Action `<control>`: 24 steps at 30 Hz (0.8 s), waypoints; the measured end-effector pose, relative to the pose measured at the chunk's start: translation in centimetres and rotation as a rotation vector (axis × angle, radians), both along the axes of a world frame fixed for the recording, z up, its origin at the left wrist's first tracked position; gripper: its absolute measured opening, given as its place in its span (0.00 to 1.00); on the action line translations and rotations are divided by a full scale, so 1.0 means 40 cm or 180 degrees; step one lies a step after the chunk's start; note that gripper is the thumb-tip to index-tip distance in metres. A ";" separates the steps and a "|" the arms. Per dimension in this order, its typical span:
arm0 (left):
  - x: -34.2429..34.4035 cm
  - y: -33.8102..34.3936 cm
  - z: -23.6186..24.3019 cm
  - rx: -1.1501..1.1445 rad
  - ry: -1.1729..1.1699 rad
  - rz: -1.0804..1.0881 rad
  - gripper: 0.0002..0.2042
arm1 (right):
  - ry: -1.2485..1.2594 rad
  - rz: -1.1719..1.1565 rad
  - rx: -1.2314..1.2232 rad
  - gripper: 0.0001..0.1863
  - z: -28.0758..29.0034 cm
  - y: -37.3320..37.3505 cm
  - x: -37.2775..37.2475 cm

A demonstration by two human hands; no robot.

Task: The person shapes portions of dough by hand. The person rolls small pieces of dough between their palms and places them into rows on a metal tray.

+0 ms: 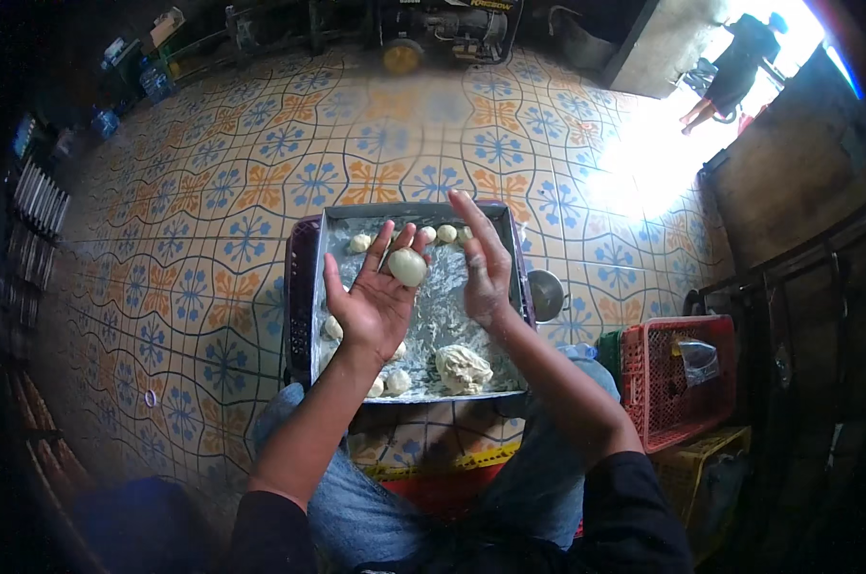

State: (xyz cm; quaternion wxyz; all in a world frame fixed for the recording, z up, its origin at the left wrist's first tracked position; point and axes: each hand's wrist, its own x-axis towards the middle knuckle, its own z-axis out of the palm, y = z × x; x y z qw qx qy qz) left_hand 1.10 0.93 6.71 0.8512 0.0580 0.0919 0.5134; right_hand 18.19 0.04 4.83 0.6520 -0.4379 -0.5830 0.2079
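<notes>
My left hand (371,306) is palm up over a floured metal tray (322,277), its fingers stretched out and a smooth, pale dough ball (407,269) resting on them. Beside it, my right hand (488,273) is raised edge-on, with fingers extended and flour on the skin; nothing is held in it. Several small dough balls (447,233) line the tray's far side, and others (396,383) sit at the near left, partly hidden by my left forearm. A larger rough lump of dough (464,369) lies at the near right of the tray.
The tray rests on a dark crate (302,277). To its right are a round metal bowl (546,295) and a red plastic crate (677,421), with a yellow crate (706,459) nearer. A machine (443,38) stands at the back; a person (736,67) is by the bright doorway.
</notes>
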 end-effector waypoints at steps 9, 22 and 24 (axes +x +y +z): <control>0.028 -0.014 -0.042 0.3705 0.3611 0.0724 0.37 | 0.1636 0.0411 -0.1307 0.43 -0.065 -0.090 -0.190; 0.049 -0.030 -0.098 0.0674 -0.0158 -0.0797 0.31 | -0.2065 -0.3520 -0.1309 0.26 -0.096 -0.005 -0.279; 0.008 -0.050 -0.069 0.1466 0.0950 -0.0462 0.33 | -0.1881 0.1529 0.0556 0.26 0.005 -0.024 -0.064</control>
